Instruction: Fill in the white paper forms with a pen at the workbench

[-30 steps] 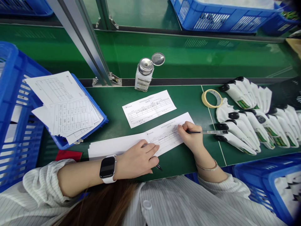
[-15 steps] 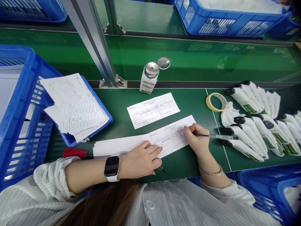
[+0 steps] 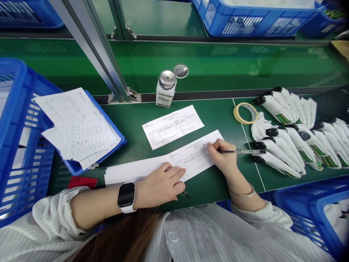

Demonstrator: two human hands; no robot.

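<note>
My right hand (image 3: 223, 156) is closed around a clear-barrelled pen (image 3: 240, 151), its writing end at a printed form (image 3: 195, 154) with handwriting in the table rows. The form is the right part of a stack of white slips whose blank part (image 3: 136, 168) extends left. My left hand (image 3: 162, 185) rests on the stack with bent fingers, closed on a second dark pen (image 3: 185, 194); only its ends show, the rest hidden under the fingers. Just above the stack lies another filled-in form (image 3: 173, 126), separate from it.
A pump bottle (image 3: 165, 89) with raised lid stands behind the forms. To the right are a tape roll (image 3: 237, 118) and several white-and-black devices (image 3: 285, 151). At left, a blue tray (image 3: 120, 143) of papers sits beside a blue crate (image 3: 32, 109). A red piece (image 3: 83, 182) lies by my left forearm.
The whole view has shifted slightly, so things appear a little further left. Both hands keep their places on the stack, and the right still holds the pen on the form.
</note>
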